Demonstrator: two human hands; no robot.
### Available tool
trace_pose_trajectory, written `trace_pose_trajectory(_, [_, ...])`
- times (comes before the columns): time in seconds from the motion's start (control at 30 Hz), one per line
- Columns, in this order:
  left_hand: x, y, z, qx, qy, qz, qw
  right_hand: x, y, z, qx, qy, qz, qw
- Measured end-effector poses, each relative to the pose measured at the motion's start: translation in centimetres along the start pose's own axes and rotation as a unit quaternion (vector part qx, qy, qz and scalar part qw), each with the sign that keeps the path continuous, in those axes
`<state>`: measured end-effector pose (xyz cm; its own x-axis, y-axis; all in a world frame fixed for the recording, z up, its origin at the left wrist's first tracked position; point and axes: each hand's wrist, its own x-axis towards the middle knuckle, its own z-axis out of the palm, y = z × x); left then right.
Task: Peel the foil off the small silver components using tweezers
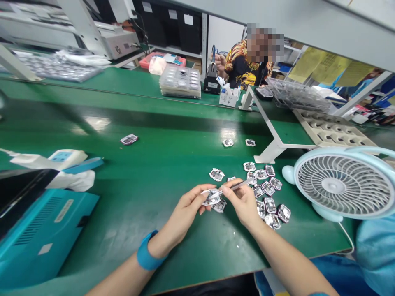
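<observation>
My left hand [185,211] pinches a small silver, foil-edged part [211,197] just above the green table [148,181]. A blue wristband sits on that wrist. My right hand [242,201] grips thin metal tweezers [237,186], whose tip reaches the part in my left hand. A second part [219,206] lies right beneath my fingers. Several similar parts [268,193] are heaped just right of my right hand.
A pale blue desk fan [342,185] stands at the right. At the left edge sits a teal machine [40,230]. Loose parts lie farther out [128,139]. Stacked clear trays [180,81] and a seated person [247,61] are across the table. A white bracket [271,139] crosses the right side.
</observation>
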<state>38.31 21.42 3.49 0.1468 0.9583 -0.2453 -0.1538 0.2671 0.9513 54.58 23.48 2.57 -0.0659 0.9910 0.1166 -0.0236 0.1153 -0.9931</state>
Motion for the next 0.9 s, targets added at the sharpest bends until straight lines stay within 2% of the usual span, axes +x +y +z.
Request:
trace_pose_trajectory(0.1, [-0.06, 0.13, 0.12, 0.015, -0.004, 0.016, 1.000, -0.01, 0.05, 0.06, 0.004, 0.030, -0.011, 0.999])
trace_pose_trajectory(0.3, [0.11, -0.30, 0.14, 0.033, -0.010, 0.025, 0.999, -0.16, -0.03, 0.09, -0.004, 0.012, -0.010, 1.000])
trace_pose_trajectory(0.57, [-0.05, -0.11, 0.18, 0.049, -0.017, 0.022, 0.998, -0.08, 0.26, 0.25, 0.010, 0.036, 0.002, 0.999])
trace_pose_trajectory(0.9, [0.04, -0.09, 0.10, 0.042, -0.020, 0.019, 0.999, -0.16, 0.15, 0.19, -0.007, 0.027, -0.005, 1.000])
